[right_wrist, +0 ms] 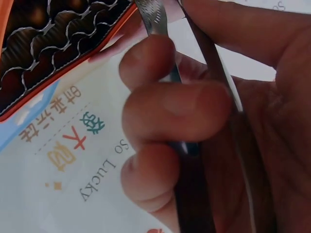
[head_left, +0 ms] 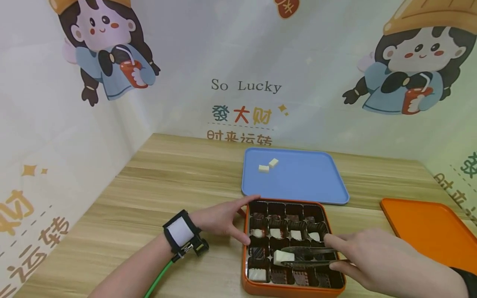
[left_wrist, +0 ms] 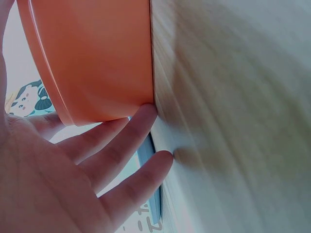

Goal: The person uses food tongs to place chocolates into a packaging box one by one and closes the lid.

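Observation:
My right hand (head_left: 376, 256) grips metal tongs (head_left: 316, 250), its fingers curled round the two arms in the right wrist view. Between the tong tips is a white chocolate block (head_left: 284, 257), over the third row of an orange box (head_left: 290, 289). Dark and white chocolates sit in the box's compartments, with one white piece (head_left: 257, 274) in the front left one. My left hand (head_left: 220, 219) rests against the box's left side, thumb at the rim and index finger at the far left corner. In the left wrist view its fingers (left_wrist: 116, 155) are spread and fairly straight.
Behind the box lies a blue tray (head_left: 298, 178) with two white pieces (head_left: 263, 168) on it. An orange tray (head_left: 428, 227) is at the right. A printed cloth (head_left: 186, 62) hangs around the wooden table (head_left: 149, 198).

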`<action>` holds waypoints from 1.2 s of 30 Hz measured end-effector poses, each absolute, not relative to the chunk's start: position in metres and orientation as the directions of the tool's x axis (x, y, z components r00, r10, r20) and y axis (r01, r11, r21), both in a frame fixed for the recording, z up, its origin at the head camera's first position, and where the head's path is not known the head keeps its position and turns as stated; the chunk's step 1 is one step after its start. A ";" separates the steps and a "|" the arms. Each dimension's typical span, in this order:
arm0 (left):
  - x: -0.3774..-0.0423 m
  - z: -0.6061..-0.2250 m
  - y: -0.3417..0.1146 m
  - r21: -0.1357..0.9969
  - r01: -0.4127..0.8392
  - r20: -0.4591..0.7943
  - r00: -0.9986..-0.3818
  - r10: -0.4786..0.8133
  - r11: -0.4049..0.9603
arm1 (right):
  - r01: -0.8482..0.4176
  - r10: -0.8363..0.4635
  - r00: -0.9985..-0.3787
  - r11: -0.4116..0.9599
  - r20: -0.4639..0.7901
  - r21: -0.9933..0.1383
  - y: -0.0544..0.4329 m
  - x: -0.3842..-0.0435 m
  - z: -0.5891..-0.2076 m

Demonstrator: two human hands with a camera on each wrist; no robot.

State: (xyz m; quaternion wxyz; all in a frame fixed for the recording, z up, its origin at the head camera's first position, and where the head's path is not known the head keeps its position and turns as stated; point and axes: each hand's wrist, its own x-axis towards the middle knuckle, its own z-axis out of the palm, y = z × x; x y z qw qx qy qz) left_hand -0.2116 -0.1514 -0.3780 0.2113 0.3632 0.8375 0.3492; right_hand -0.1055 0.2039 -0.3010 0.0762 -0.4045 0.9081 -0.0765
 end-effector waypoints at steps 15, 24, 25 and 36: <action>-0.213 -0.378 -0.150 0.753 0.427 -0.124 -0.655 0.745 0.500 | -0.750 -0.694 -0.655 0.645 -0.298 0.148 0.147 -0.104 -0.289; -0.213 -0.378 -0.152 0.751 0.439 -0.107 -0.656 0.747 0.493 | -0.770 -0.776 -0.581 0.427 -0.245 0.474 0.106 -0.102 -0.293; -0.213 -0.379 -0.152 0.748 0.445 -0.102 -0.656 0.748 0.493 | -0.768 -0.776 -0.576 0.406 -0.256 0.495 0.102 -0.102 -0.294; -0.214 -0.380 -0.151 0.748 0.436 -0.110 -0.663 0.741 0.501 | -0.764 -0.795 -0.540 0.325 -0.276 0.558 0.084 -0.102 -0.300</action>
